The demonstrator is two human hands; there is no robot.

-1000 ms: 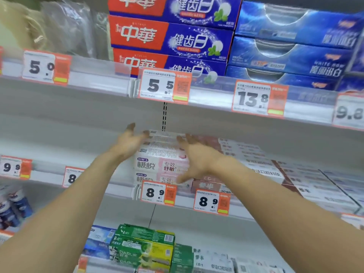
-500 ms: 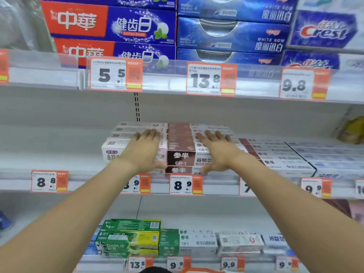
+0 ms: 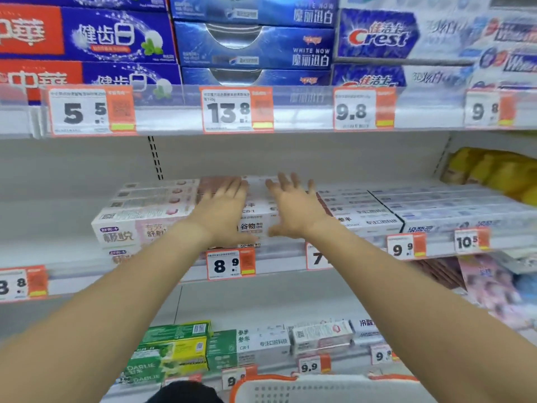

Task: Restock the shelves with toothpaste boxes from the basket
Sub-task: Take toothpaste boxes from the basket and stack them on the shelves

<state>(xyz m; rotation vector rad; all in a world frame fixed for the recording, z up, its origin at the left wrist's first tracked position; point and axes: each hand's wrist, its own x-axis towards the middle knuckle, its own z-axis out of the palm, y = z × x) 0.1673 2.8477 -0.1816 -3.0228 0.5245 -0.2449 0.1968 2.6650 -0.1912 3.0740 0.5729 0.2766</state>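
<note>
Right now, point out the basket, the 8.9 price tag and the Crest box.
basket (image 3: 319, 380), head view, on its orange top rim.
8.9 price tag (image 3: 223, 264), head view, on the white part with the digits.
Crest box (image 3: 377, 36), head view, on the logo face.

Two hands, left (image 3: 223, 210) and right (image 3: 296, 207); one basket (image 3: 319, 386) (rim only); eleven price tags in view, several cut off, e.g. 13.8 tag (image 3: 236, 110); toothpaste boxes too many and blurred to count.

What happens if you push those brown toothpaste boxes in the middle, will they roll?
Probably not: the brown toothpaste boxes are flat-sided and stacked, so they should slide rather than roll. They look like stiff, light cardboard. The left hand lies flat on them.
</note>
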